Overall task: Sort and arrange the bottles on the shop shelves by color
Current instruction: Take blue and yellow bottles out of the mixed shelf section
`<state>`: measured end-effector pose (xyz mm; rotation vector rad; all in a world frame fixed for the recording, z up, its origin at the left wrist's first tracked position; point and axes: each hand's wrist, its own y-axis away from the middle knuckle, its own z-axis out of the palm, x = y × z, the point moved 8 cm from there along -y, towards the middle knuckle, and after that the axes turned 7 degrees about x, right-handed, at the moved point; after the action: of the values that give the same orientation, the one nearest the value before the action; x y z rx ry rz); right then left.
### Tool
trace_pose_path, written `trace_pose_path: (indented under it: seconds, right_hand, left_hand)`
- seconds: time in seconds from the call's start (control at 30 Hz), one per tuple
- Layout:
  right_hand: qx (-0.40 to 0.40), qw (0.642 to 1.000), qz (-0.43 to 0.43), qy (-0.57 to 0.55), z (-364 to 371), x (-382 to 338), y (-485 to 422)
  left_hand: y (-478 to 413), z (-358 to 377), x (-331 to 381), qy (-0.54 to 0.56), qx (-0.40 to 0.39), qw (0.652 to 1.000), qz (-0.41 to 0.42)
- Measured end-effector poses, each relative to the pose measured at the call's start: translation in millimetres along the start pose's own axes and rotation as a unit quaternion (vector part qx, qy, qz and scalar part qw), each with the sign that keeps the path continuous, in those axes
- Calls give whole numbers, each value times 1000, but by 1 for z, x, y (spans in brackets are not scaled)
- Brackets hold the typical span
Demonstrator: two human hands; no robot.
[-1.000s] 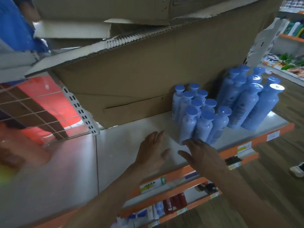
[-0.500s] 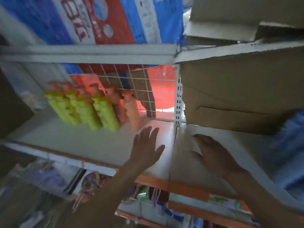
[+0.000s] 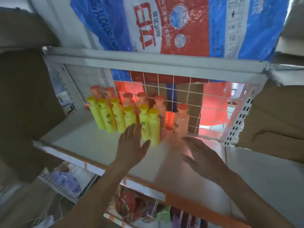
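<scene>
Several yellow bottles (image 3: 115, 116) stand in a front row on the white shelf (image 3: 85, 142). Behind and to their right stand several pale pink bottles with orange caps (image 3: 159, 107); one of them (image 3: 181, 120) stands furthest right by the wire grid. My left hand (image 3: 131, 145) is open, fingers spread, its fingertips just in front of the rightmost yellow bottles (image 3: 151, 127). My right hand (image 3: 202, 155) is open and blurred, hovering over the shelf just in front of the rightmost pink bottle. Neither hand holds anything.
A white wire grid (image 3: 181, 96) backs the shelf. A big red, white and blue sack (image 3: 181, 25) lies on the shelf above. Cardboard boxes stand at left (image 3: 24, 96) and right (image 3: 276, 119). Packaged goods (image 3: 131, 206) fill the lower shelf below the orange edge.
The view has swung left from the blue bottles to the yellow and pink ones. Both hands moved left and forward with it, closer to these bottles, staying open.
</scene>
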<state>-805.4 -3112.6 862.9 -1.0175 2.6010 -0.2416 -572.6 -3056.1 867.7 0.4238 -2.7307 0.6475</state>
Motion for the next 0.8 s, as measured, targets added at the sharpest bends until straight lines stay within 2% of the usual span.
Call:
trace_pose_path:
  seconds: [0.2, 0.37, 0.63, 0.8]
  right_hand:
    - [20, 999, 2, -36, 14, -40, -56]
    - [22, 989, 68, -129, 42, -49, -95]
    - [58, 988, 129, -56, 64, -49, -138]
    - [94, 969, 198, -112, 67, -45, -146]
  left_hand:
    - [-37, -14, -52, -10, 26, 1000, 8]
    - [-73, 0, -66, -9, -3, 1000, 3]
    - [-84, 15, -76, 26, -1, 1000, -10]
    - [-83, 16, -75, 97, 19, 993, -58]
